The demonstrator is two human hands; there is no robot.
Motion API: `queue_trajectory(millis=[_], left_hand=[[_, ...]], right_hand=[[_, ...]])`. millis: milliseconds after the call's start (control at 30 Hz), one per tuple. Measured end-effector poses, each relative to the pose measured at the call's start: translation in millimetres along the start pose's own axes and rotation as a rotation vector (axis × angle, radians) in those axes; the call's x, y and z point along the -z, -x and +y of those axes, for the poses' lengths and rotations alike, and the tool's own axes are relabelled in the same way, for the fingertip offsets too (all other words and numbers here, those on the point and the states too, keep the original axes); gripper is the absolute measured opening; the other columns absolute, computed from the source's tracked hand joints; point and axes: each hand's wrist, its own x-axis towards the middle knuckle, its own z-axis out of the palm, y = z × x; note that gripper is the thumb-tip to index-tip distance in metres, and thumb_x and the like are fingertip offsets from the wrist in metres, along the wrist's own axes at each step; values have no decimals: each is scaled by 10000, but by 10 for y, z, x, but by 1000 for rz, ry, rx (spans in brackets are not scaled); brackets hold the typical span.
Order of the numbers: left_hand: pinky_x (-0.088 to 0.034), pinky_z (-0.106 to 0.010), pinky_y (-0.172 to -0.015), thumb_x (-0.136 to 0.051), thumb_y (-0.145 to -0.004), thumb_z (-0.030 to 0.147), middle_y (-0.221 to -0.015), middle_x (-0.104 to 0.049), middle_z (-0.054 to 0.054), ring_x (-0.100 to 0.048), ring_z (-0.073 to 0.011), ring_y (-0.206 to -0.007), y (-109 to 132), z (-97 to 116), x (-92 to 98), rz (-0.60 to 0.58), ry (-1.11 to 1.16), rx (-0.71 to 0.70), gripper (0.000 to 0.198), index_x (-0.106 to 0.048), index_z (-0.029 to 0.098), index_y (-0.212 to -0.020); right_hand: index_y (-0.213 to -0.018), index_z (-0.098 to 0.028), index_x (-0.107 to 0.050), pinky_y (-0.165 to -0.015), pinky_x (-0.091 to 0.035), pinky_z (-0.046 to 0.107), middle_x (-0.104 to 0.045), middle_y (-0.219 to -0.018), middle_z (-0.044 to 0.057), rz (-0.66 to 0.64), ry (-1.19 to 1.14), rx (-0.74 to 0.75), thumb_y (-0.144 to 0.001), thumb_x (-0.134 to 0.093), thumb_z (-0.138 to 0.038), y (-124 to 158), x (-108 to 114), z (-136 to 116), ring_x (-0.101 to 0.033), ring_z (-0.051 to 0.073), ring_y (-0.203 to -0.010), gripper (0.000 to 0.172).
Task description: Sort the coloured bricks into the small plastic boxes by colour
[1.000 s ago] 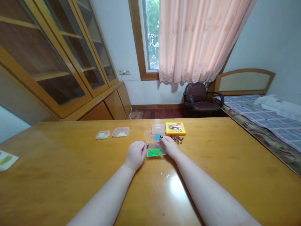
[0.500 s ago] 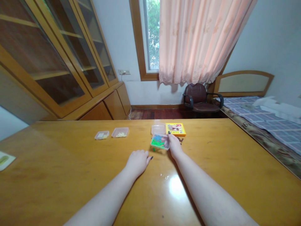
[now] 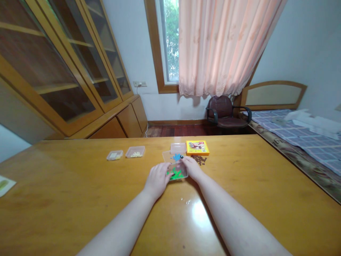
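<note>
Both my hands sit at the middle of the wooden table (image 3: 80,199), around a clear plastic box of green beads (image 3: 177,173). My left hand (image 3: 157,180) grips the box's left side, and my right hand (image 3: 192,169) holds its right side. Just behind it lies a clear tray with blue beads (image 3: 170,156), touching or nearly touching the box. Behind that are a clear plastic lid (image 3: 178,148) and a yellow printed box (image 3: 197,147). A loose pile of brown beads (image 3: 199,160) lies close to my right fingertips.
Two small clear containers of pale pieces (image 3: 124,153) stand on the table to the left. A paper sheet (image 3: 4,186) lies at the left edge. A wooden glass-front cabinet (image 3: 66,64) stands at left, and a bed (image 3: 293,135) runs along the right.
My left hand has moved from the bare table onto the green-bead box. The box now sits lower and further left, and the blue-bead tray shows behind it.
</note>
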Motion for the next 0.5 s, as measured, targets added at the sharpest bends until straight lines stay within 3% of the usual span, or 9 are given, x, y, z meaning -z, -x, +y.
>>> queue_trajectory(millis=[200,267,333,433,500], left_hand=[[-433,-332,-781,-375,-860,259,-918,-573,-77,-532,-187,-868,6,-149,-48,165,151,171,208,-511,154,-976],[-421,-354,-822,-382,-858,257,-974,-584,-75,-524,-193,-916,3,-195,-39,96,123,148,239,-530,169,-1023],[-390,-387,-886,-422,-847,275,-1100,-567,-62,-491,-207,-1011,4,-202,-56,-45,86,51,287,-531,218,-1107],[-317,-442,-969,-497,-819,341,-1275,-471,-34,-398,-241,-1151,8,-163,-123,-217,50,-76,346,-527,300,-1162],[-283,-459,-992,-515,-811,362,-1299,-449,-28,-367,-250,-1181,2,-140,-165,-260,38,-92,334,-551,314,-1140]], right_hand=[[-632,-194,-568,-502,-402,249,-580,-500,-4,309,-32,80,-664,-515,-486,-65,79,-17,-534,149,-505,299],[-639,-197,-569,-502,-402,253,-564,-474,-8,377,-60,91,-667,-510,-477,-70,92,-27,-537,157,-505,288],[-646,-198,-572,-510,-406,258,-559,-464,-10,414,-94,99,-667,-514,-456,-70,92,-32,-544,165,-515,265],[-648,-199,-570,-520,-408,261,-560,-465,-13,411,-135,103,-664,-517,-438,-71,84,-29,-551,169,-529,245],[-643,-200,-564,-523,-408,258,-561,-466,-18,407,-130,102,-659,-523,-437,-74,83,-24,-552,164,-528,242]])
